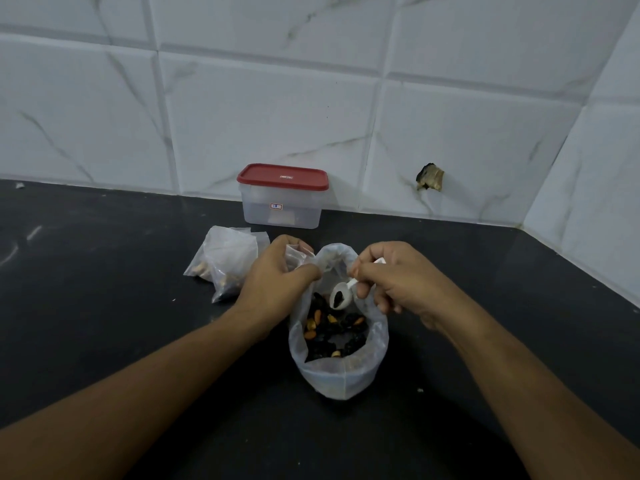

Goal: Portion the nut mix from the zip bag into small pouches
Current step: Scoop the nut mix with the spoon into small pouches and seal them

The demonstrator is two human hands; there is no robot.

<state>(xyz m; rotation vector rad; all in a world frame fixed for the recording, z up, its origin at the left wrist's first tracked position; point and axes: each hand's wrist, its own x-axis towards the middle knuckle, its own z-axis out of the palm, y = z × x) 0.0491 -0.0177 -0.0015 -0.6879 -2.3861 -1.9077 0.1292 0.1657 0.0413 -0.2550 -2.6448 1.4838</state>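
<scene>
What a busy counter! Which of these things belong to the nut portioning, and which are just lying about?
Part of the job:
- open zip bag holding the nut mix
- white spoon, gripped by the right hand
- small pouch, pinched by the left hand
- filled pouches

Seemingly just lying about:
- red-lidded plastic container, closed, by the wall

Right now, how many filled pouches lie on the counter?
2 that I can tell, overlapping beside the left hand: the outer pouch and the dark-filled pouch. Others may be hidden beneath.
</scene>
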